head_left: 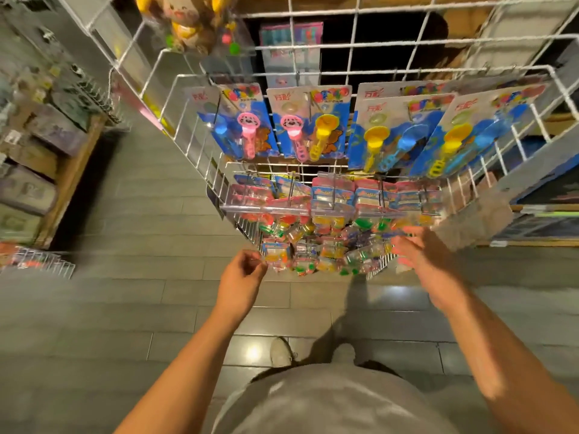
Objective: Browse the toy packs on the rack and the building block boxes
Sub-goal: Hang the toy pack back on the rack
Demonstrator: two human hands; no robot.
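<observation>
A white wire rack stands in front of me. Blue toy packs with pink, yellow and blue plastic toys hang in a row near its top. Below them hang smaller clear blister packs, and a wire basket at the bottom holds several small clear packs with coloured pieces. My left hand hovers at the basket's left corner with fingers loosely curled, holding nothing I can make out. My right hand, blurred, reaches to the basket's right side with fingers spread.
Wooden shelves with stacked purple and grey boxes stand at the left. A low wire basket sits below them. More boxed goods fill shelves at the right. The floor is grey tile, with my shoe on it.
</observation>
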